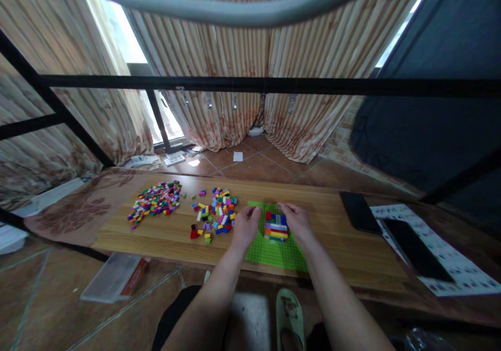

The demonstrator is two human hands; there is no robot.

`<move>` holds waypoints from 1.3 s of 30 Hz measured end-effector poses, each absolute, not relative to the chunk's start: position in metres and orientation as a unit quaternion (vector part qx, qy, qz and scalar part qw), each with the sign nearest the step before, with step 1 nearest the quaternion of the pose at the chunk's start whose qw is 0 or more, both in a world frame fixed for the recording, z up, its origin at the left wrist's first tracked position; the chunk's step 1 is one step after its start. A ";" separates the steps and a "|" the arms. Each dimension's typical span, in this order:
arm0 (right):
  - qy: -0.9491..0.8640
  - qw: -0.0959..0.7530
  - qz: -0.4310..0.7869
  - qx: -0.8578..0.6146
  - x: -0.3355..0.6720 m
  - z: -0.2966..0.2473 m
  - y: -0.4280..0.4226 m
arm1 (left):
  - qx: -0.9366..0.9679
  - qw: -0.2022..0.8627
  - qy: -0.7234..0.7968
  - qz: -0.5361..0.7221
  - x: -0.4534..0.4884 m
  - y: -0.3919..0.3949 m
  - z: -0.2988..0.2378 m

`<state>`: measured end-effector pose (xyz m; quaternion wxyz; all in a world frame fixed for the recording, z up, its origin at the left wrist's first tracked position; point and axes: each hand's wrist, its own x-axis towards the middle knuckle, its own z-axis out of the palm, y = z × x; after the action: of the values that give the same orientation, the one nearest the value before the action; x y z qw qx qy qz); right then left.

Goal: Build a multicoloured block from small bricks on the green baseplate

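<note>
A green studded baseplate (259, 254) lies on the wooden table with a low block of toy bricks (276, 227) built on it, in rows of blue, grey, white, yellow and red. My left hand (247, 223) is over the plate's left edge, beside the build, its fingers curled together. Whatever its fingertips may hold is hidden. At the upper right of the build, my right hand (296, 219) reaches over the plate with fingers stretched out. Its fingertips are close to the bricks; whether they touch cannot be made out.
Loose bricks (222, 218) are scattered left of the plate, and a larger brick pile (159, 200) lies farther left. A dark tablet (360, 213) and a black phone-like slab (417, 249) on a printed sheet (465, 267) are at right. A plastic box (111, 276) is on the floor.
</note>
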<state>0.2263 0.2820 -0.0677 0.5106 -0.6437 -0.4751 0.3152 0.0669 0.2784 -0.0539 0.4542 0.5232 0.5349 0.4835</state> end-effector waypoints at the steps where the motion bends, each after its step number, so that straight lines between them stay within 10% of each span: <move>1: -0.470 0.514 0.309 -0.647 0.230 -0.067 0.283 | 0.518 0.451 0.540 0.486 0.060 0.279 -0.050; 16: -0.520 0.442 0.268 -0.680 0.247 -0.048 0.267 | 0.521 0.244 0.758 0.307 -0.121 0.267 -0.021; 39: -0.578 0.363 0.228 -0.694 0.246 -0.061 0.274 | 0.644 0.178 0.737 0.105 -0.102 0.255 -0.030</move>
<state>0.2464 0.2744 -0.0614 0.3632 -0.6939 -0.5784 0.2281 -0.1019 0.2551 -0.0296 0.1777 0.6440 0.7366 0.1054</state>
